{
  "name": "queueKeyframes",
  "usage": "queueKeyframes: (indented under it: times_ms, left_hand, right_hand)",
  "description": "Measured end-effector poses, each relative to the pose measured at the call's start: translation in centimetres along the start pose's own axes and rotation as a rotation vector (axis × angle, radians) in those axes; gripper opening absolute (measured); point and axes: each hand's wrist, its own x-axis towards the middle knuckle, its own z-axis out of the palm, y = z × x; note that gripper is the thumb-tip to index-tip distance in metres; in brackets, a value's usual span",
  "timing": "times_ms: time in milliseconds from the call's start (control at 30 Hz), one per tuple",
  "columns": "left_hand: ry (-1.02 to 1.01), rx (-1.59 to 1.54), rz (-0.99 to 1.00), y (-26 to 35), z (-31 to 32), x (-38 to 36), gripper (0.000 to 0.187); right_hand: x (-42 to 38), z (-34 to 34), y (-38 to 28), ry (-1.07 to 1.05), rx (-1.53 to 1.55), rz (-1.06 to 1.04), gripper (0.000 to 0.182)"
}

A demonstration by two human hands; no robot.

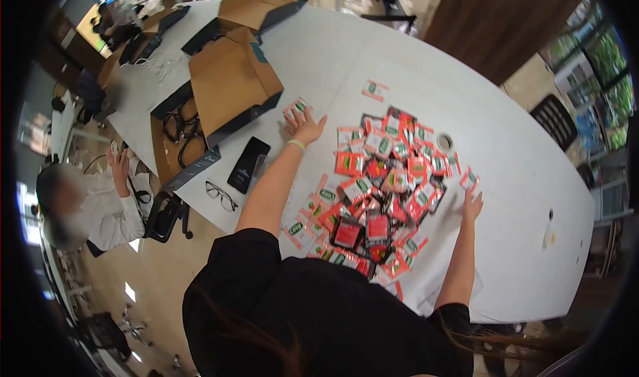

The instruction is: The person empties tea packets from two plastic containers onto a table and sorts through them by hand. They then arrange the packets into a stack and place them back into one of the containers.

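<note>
White tabletop (526, 177) bears glossy red, white and black packets (378, 228) — heaped, overlapping — between open left hand (307, 128) and right hand (472, 208), grip unclear.

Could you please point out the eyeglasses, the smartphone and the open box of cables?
Eyeglasses (229, 204): head view, on the frame's lower right rim.
Smartphone (249, 166): head view, on the middle of its dark face.
Box of cables (157, 136): head view, on its cardboard side wall.

Upper packets (377, 227) in the pile hide those beneath, and their fine print is too small to read, like the phone's (249, 164) lettering. The seated person's (110, 210) head is blurred. The right hand's (472, 206) grip is unclear.
</note>
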Motion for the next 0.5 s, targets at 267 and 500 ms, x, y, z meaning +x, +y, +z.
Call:
queueKeyframes:
  times_ms: [267,500]
  left_hand:
    - [-0.061,0.25,0.217,3.2,5.0,0.2,0.074]
    - [0.016,0.185,0.54,4.9,8.4,-10.0,0.061]
  right_hand:
    - [-2.5,3.8,-10.7,-0.097,-0.28,0.003,0.059]
    - [-9.4,7.0,-12.0,-0.184,0.264,-0.676,0.043]
